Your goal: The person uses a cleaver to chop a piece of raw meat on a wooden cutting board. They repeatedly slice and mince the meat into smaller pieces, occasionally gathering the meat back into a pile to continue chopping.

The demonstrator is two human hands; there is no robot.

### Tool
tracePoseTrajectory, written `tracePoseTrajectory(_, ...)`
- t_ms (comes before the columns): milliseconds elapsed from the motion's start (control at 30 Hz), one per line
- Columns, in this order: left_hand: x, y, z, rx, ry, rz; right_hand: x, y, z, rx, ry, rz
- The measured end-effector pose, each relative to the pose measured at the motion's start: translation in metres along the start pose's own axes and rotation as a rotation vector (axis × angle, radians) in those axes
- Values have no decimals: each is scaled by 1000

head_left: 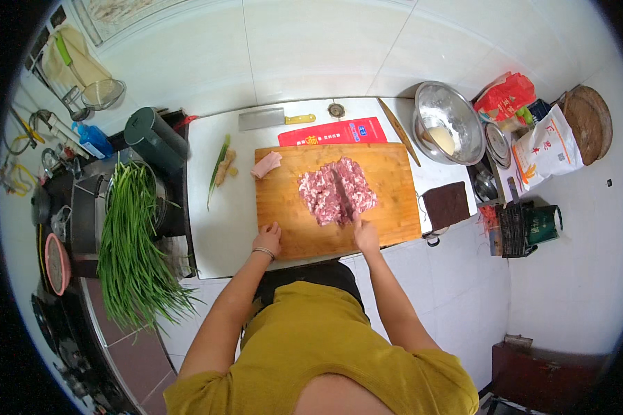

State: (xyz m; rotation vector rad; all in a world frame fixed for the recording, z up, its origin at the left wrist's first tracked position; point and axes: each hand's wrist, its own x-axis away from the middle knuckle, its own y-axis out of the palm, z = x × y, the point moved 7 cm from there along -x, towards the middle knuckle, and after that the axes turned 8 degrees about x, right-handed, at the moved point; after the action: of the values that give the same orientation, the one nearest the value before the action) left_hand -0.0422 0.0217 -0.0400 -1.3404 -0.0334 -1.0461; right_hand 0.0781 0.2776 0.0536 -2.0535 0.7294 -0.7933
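Observation:
A wooden cutting board (pixel 394 207) lies on the white counter in front of me. Chopped raw meat (pixel 360 187) is spread at its middle, parted by a dark, narrow blade seen nearly edge-on. My right hand (pixel 367 237) is closed at the near end of this knife (pixel 340 194); its handle is hidden in the grip. At the board's near left corner my left hand (pixel 270 239) grips the edge, fingers bent over the top. A pale pink piece of meat or skin (pixel 266 164) sits at the board's far left corner.
Behind the board lie a cleaver (pixel 263 119) and a red packet (pixel 332 133). Ginger (pixel 224 168) and a green onion (pixel 217 173) lie left of it. Long green chives (pixel 131 242) overhang the left side. A metal bowl (pixel 450 104) and dark cloth (pixel 446 205) are on the right.

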Motion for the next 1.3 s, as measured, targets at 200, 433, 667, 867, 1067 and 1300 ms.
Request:
tracePoseTrajectory(200,-3,2,-2,-6,6,33,12,6,6,-178,26,295)
tracePoseTrajectory(433,0,-3,1,23,-8,28,-3,-23,-6,-248,59,-6)
tracePoseTrajectory(667,-3,1,1,-53,8,13,-23,52,43,61,46,20)
tracePoseTrajectory(867,5,-9,6,1,-19,-2,-1,-35,-17,-401,-31,0)
tracePoseTrajectory(1067,2,-5,3,-1,-34,-28,-20,30,29,-36,44,52)
tracePoseTrajectory(1300,-10,14,-7,-21,-18,-30,4,-39,-3,-301,-99,302)
